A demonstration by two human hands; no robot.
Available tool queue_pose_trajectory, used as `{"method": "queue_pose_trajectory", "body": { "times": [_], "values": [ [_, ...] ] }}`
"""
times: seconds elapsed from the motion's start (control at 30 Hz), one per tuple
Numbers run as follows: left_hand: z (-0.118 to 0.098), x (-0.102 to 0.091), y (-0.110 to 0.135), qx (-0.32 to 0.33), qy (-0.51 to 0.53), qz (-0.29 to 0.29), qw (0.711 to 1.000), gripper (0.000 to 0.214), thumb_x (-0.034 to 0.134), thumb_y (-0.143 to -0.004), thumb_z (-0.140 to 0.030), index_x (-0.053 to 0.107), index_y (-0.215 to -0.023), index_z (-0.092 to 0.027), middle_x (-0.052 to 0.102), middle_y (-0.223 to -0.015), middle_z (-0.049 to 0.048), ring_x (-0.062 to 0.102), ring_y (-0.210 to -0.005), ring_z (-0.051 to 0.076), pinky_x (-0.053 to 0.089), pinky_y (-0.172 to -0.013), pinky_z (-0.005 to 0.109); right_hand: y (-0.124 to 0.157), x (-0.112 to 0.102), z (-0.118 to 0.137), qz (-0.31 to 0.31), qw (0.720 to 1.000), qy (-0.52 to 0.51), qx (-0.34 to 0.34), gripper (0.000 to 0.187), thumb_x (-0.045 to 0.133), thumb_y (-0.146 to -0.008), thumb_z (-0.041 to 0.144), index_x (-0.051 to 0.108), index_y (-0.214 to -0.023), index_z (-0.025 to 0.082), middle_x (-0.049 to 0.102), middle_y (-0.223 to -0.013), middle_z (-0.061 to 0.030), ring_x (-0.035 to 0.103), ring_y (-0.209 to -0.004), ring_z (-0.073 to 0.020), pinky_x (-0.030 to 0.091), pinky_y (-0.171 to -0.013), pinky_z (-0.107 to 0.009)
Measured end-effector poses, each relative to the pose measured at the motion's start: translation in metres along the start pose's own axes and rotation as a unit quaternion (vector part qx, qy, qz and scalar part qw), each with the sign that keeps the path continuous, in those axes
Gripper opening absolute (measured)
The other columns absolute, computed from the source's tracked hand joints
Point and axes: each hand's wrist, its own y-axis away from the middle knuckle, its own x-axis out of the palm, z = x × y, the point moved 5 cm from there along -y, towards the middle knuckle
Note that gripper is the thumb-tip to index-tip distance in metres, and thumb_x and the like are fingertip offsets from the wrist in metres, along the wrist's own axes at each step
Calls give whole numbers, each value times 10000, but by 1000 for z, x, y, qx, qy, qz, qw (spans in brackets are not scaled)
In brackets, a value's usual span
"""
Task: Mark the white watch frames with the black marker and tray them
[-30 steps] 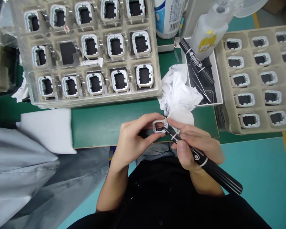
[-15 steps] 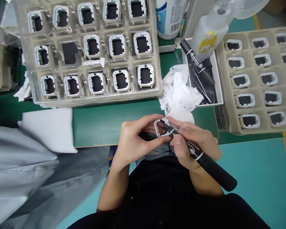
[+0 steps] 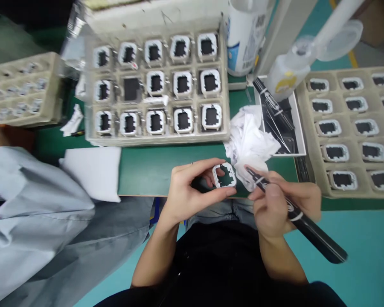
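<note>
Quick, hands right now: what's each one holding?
Left hand: closed on a white frame.
Right hand: closed on a black marker.

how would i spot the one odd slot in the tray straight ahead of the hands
Start at the clear tray on the green mat beyond the hands. Go to its middle row, second slot from the left. It shows only a flat black square, while every neighbouring slot has a white frame around its black centre.
</note>
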Motion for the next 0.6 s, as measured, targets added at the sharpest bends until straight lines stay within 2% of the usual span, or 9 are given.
{"method": "queue_pose_trajectory", "body": {
  "times": [0.07, 0.13, 0.2, 0.27, 0.33, 0.37, 0.43, 0.5, 0.6],
  "values": [
    [-12, -17, -8, 49, -42, -29, 998, 465, 1065, -941, -474, 911, -1322, -256, 881, -977, 53, 776, -752, 187, 689, -686, 326, -1, -5, -6, -60, 998, -24, 2, 122, 840, -1019, 247, 719, -1024, 245, 679, -663, 112, 609, -407, -141, 820, -737, -505],
    [-21, -48, -25, 108, -110, -74, 985, 457, 1031, -980, -521, 906, -1347, -279, 849, -1079, 48, 775, -855, 173, 697, -734, 306, -2, -6, -11, -80, 996, -35, -4, 158, 874, -995, 255, 718, -988, 234, 645, -637, 117, 575, -384, -137, 810, -709, -503],
    [-23, -94, -50, 166, -216, -154, 950, 493, 1012, -988, -594, 904, -1358, -287, 770, -1194, 11, 762, -944, 126, 697, -827, 245, -3, -5, -13, -70, 997, -33, -7, 180, 895, -978, 263, 718, -966, 230, 601, -603, 126, 580, -384, -146, 811, -715, -514],
    [-13, -143, -84, 165, -341, -192, 905, 659, 934, -983, -761, 899, -1373, -231, 658, -1211, -34, 770, -1050, 120, 671, -988, 236, -3, -6, -14, -64, 997, -30, -3, 199, 909, -971, 269, 714, -959, 229, 605, -604, 128, 591, -392, -147, 816, -730, -522],
    [5, -184, -120, 129, -433, -148, 880, 824, 822, -999, -839, 878, -1401, -121, 610, -1217, 34, 767, -1254, 245, 629, -1122, 415, -3, -6, -15, -60, 998, -30, 5, 207, 911, -978, 277, 712, -967, 223, 645, -628, 120, 608, -410, -144, 819, -740, -523],
    [15, -199, -136, 94, -460, -94, 878, 784, 840, -1011, -762, 859, -1452, -114, 626, -1248, 77, 735, -1350, 308, 588, -1194, 527, -3, -7, -15, -59, 998, -27, 7, 210, 913, -983, 281, 713, -970, 218, 666, -646, 113, 615, -420, -141, 818, -736, -517],
    [28, -220, -157, 22, -465, -20, 885, 701, 1037, -846, -494, 876, -1458, -191, 722, -1296, 125, 660, -1321, 364, 558, -1277, 652, -2, -7, -15, -61, 998, -20, 7, 216, 911, -996, 298, 714, -970, 211, 689, -671, 106, 615, -429, -132, 812, -720, -506],
    [30, -226, -166, -23, -447, 37, 893, 863, 1033, -729, -338, 819, -1556, -216, 783, -1295, 121, 605, -1193, 332, 536, -1264, 629, -2, -5, -15, -58, 998, -16, 2, 226, 906, -1010, 322, 712, -968, 215, 685, -670, 112, 615, -433, -129, 806, -707, -499],
    [16, -216, -174, -27, -433, 60, 899, 887, 938, -816, -334, 719, -1668, -223, 831, -1223, 65, 563, -1044, 283, 515, -1220, 543, -2, -2, -15, -43, 999, -25, 8, 211, 894, -1028, 318, 712, -983, 222, 669, -651, 118, 653, -468, -142, 801, -712, -482]
  ]
}}
